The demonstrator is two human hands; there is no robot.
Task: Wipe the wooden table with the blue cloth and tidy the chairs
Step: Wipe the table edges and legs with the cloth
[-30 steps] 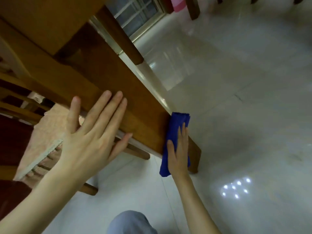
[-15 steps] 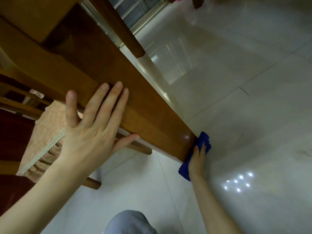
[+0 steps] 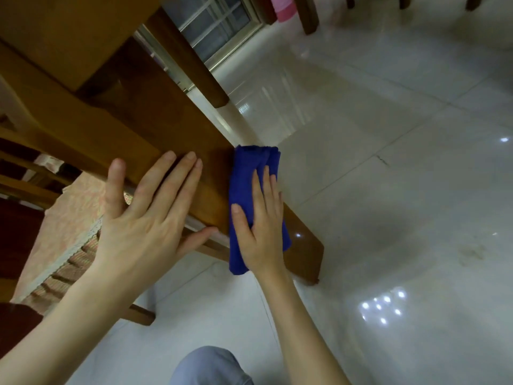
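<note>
I look down along a leg (image 3: pixel 155 134) of the wooden table, which runs from the upper left to its foot on the floor at the lower right. The blue cloth (image 3: pixel 247 176), folded, lies flat against the leg's lower part. My right hand (image 3: pixel 261 229) presses on the cloth with straight fingers. Beside it, higher up the leg, my left hand (image 3: pixel 147 218) rests flat on the wood with its fingers spread and its thumb under the edge.
A wooden chair (image 3: pixel 36 190) with a pink patterned seat cushion (image 3: pixel 66 232) stands at the left, partly under the table. A second table leg (image 3: pixel 191 62) is behind. Glossy white floor tiles (image 3: pixel 388 162) spread to the right. More furniture legs (image 3: pixel 308 15) stand at the top. My knee (image 3: pixel 211 368) shows below.
My right hand has slid the blue cloth back up the leg from its foot, close to my left hand. The left hand stays flat on the wood.
</note>
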